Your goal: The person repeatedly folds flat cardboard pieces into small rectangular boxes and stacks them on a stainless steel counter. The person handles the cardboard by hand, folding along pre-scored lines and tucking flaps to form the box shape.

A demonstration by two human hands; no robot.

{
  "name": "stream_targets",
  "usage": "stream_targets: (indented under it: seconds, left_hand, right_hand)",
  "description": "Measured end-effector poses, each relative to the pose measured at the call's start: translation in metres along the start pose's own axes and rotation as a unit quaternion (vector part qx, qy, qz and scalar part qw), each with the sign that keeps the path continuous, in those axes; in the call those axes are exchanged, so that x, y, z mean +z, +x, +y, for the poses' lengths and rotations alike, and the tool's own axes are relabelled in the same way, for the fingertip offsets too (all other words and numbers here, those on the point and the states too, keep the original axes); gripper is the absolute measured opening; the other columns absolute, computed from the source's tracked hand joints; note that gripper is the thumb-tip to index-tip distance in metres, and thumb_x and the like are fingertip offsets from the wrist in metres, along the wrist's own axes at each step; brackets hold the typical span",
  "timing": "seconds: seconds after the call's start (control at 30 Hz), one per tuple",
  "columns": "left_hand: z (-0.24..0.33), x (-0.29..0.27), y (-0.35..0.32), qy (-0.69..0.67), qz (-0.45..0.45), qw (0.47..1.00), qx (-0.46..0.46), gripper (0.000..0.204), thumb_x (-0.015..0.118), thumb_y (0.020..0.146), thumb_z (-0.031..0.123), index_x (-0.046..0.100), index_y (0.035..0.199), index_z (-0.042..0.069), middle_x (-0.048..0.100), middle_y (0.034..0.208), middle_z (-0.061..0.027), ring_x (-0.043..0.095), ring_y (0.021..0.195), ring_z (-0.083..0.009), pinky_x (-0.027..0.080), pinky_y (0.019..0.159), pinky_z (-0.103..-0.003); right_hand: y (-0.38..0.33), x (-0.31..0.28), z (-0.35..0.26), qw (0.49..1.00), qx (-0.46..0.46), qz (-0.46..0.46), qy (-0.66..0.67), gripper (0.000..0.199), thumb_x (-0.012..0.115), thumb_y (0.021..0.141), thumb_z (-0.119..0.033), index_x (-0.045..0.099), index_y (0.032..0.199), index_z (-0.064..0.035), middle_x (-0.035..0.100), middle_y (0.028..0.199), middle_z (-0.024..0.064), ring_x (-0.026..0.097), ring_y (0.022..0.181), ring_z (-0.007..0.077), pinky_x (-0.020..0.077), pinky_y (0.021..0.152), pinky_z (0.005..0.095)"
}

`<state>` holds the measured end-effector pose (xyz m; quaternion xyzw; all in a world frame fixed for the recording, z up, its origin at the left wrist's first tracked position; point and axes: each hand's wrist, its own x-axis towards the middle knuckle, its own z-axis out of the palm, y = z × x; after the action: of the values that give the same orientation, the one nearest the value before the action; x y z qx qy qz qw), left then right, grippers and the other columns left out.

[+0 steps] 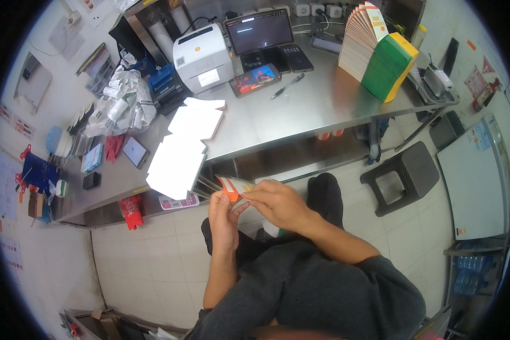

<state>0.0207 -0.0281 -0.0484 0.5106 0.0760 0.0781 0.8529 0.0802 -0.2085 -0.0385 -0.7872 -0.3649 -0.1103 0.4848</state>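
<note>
Your left hand and right hand, close together, are pinching a thin, bent orange-and-white card at your eleven o'clock; toward ten, notched white sheets overlap on smooth, shiny metal table.

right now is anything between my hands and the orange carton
Nothing visible: the left hand and right hand both touch the orange carton. The white stacks lie beyond them to the left, on the table, not between.
</note>
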Motion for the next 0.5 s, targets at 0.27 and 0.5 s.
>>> stream_targets:
  seconds: [0.27, 0.5]
  left_hand:
    - [-0.039, 0.0, 0.013, 0.266, 0.06, 0.947, 0.173, 0.004, 0.067, 0.1, 0.0, 0.063, 0.101, 0.001, 0.069, 0.106, -0.0112, 0.068, 0.098, -0.021, 0.055, 0.088, -0.036]
    - [-0.053, 0.02, 0.017, 0.355, 0.067, 0.882, 0.303, 0.006, 0.073, 0.097, -0.002, 0.067, 0.1, -0.003, 0.067, 0.099, -0.0134, 0.066, 0.092, -0.0259, 0.052, 0.083, -0.035]
  right_hand:
    - [-0.004, 0.004, 0.004, 0.983, 0.167, 0.053, 0.059, 0.02, 0.073, 0.095, -0.009, 0.077, 0.114, -0.0022, 0.074, 0.103, 0.014, 0.073, 0.091, 0.0335, 0.0588, 0.079, 0.041]
    - [0.0, 0.01, 0.002, 0.978, 0.146, 0.1, 0.113, 0.021, 0.072, 0.097, -0.007, 0.075, 0.116, 0.0027, 0.072, 0.111, 0.0159, 0.074, 0.094, 0.0287, 0.0595, 0.079, 0.0363]
